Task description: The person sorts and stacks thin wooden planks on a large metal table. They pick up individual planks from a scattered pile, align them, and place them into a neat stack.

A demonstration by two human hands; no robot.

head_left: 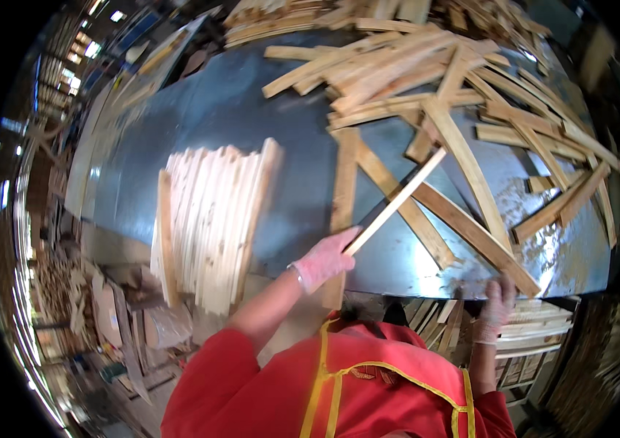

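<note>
Currently, left hand (328, 259): in the head view, gloved and gripping the near end of a narrow slat (397, 198); with the hold at one end only, a firm pinch from thumb and fingers should best keep the far tip from dipping or swinging.

Slat: aslant over the table (230, 102), from the left hand away to the upper right, narrow edge showing, crossing above other boards; lifting it clear of them before turning it would probably spare a snag.

Right hand (496, 310): gloved, at the table's near edge, just beside the low end of a brown board (476, 237); the blur hides whether it touches the wood or how far its fingers are bent. A second hold under the slat would likely steady its long free end.

Near board (344, 179): lies under the left hand's side, running toward the body; knuckles are better kept above it.

Pale board (471, 171): close to the slat's far tip, so that end wants watching.

Row (211, 219): slats side by side at the left, ends uneven, a strip (166, 233) along its outer side; any contact there should be gentle, as a knock could tip them.

Heap (397, 66): loosely crossed boards at the far side; dragging one might shift several.
</note>
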